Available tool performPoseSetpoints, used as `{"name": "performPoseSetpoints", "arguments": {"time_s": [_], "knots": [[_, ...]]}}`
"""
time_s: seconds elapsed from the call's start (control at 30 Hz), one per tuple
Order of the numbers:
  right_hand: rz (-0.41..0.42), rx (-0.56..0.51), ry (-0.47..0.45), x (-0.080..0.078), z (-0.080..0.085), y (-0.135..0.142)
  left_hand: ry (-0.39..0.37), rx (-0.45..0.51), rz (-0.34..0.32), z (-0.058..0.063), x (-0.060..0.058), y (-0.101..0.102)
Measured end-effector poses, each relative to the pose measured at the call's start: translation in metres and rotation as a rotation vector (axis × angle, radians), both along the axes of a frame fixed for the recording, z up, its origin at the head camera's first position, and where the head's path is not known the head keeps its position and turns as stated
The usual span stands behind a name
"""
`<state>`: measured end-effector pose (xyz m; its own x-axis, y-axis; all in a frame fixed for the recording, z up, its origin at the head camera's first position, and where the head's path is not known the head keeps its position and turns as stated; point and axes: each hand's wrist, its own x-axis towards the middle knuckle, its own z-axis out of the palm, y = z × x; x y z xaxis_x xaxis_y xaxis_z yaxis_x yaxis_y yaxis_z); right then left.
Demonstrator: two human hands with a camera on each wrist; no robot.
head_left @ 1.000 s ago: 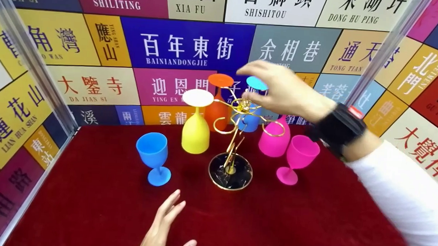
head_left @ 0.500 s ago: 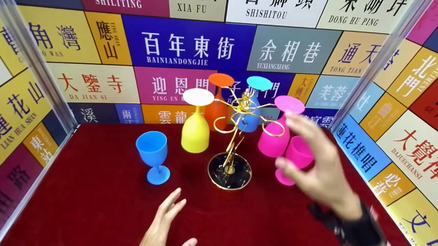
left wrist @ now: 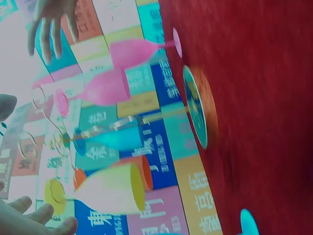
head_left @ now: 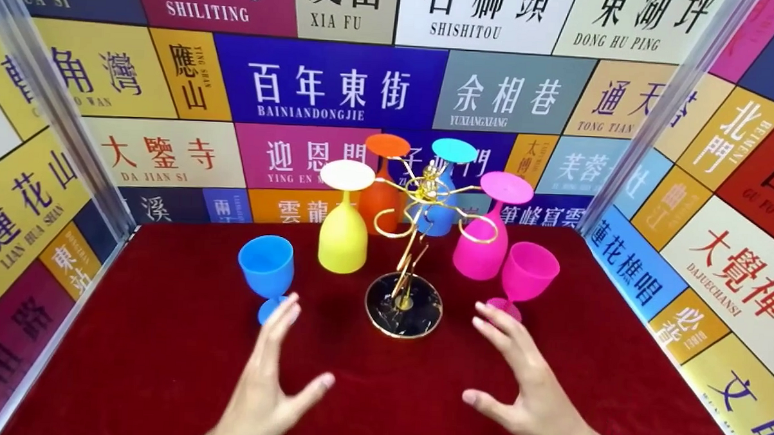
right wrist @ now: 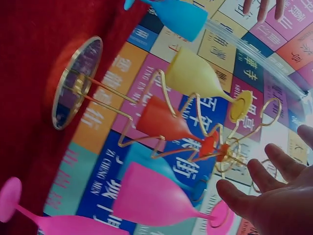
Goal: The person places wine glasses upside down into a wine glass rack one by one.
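My left hand [head_left: 262, 380] hovers over the cloth with fingers extended and thumb spread, holding nothing. Its fingertips overlap the foot of an upright blue goblet [head_left: 266, 265] in the head view. Spread the same way, my right hand [head_left: 529, 390] is empty, its fingertips overlapping the foot of an upright pink goblet [head_left: 530, 271]. Between them stands a gold wire goblet rack [head_left: 396, 232] on a round black base [head_left: 384, 307]. Yellow [head_left: 343, 242], orange [head_left: 381, 204], blue [head_left: 440, 216] and pink [head_left: 479, 253] goblets hang upside down from its rings. The two front rings hold no goblet.
A dark red cloth [head_left: 381, 397] covers the table. Behind and at both sides rise panels with colourful lettered signs [head_left: 330, 80]. Clear corner posts [head_left: 654, 117] stand at the back left and back right.
My right hand has come down from above the rack, past the pink goblets, to the front right. My left hand has shifted slightly forward and left. The goblets stay where they were.
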<state>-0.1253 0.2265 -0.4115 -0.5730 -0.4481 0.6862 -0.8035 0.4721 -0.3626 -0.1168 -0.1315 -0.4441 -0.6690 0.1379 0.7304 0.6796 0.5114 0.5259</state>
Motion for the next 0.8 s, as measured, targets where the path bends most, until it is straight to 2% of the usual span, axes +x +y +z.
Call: {"name": "performPoseSetpoints", "arguments": {"time_s": [0.13,0.23,0.3,0.37,0.47,0.6,0.7,0.8], "knots": [[0.012,0.003,-0.024,0.005,-0.014,0.0,0.036,0.011,0.047,0.0,-0.018,-0.011],[0.005,-0.002,-0.038,0.008,-0.024,0.0,0.058,-0.008,0.116,-0.001,-0.033,-0.022],[-0.012,-0.002,-0.053,0.011,-0.032,-0.001,0.063,-0.019,0.166,-0.002,-0.043,-0.029],[-0.034,0.007,-0.067,0.013,-0.037,-0.001,0.036,-0.013,0.207,-0.002,-0.054,-0.036],[-0.051,0.019,-0.086,0.016,-0.044,0.0,-0.052,0.048,0.249,-0.002,-0.071,-0.044],[-0.067,0.031,-0.098,0.017,-0.05,0.0,-0.236,0.221,0.284,-0.004,-0.096,-0.047],[-0.079,0.047,-0.099,0.018,-0.055,0.001,-0.342,0.348,0.276,-0.01,-0.112,-0.047],[-0.081,0.053,-0.088,0.017,-0.058,0.002,-0.381,0.418,0.25,-0.017,-0.126,-0.042]]}}
